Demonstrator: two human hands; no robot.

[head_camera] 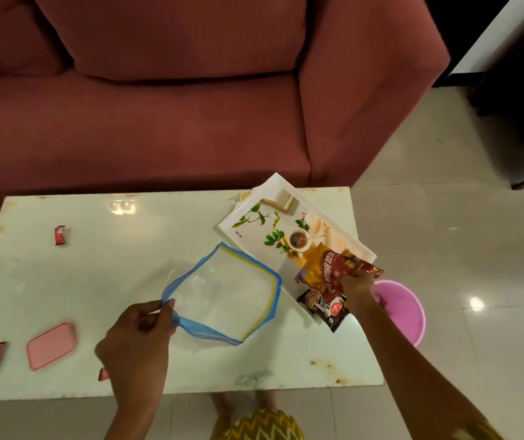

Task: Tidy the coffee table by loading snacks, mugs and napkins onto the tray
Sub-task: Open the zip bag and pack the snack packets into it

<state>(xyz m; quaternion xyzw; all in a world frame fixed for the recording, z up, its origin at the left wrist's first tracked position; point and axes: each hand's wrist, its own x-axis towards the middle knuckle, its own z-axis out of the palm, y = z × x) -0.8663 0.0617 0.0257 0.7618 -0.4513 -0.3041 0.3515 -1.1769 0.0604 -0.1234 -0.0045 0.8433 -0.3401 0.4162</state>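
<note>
Over the tray [255, 228], right hand [357, 285] grips the snack packet [354, 266] crosswise.

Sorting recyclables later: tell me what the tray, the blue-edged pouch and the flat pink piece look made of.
Tray: likely glossy white plastic or melamine, printed picture, moulded rim. Blue-edged pouch: clear flexible plastic; table shows through. Flat pink piece: apparently matte plastic, rounded corners.

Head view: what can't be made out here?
- Red sachet: mostly hidden behind the left hand.
- Dark packet at the tray's near end: label partly covered by the red snack packet and right hand.
- Pink basin: partly behind the table and right hand; contents unseen.
- Clear pouch: glare, contents unclear.
</note>
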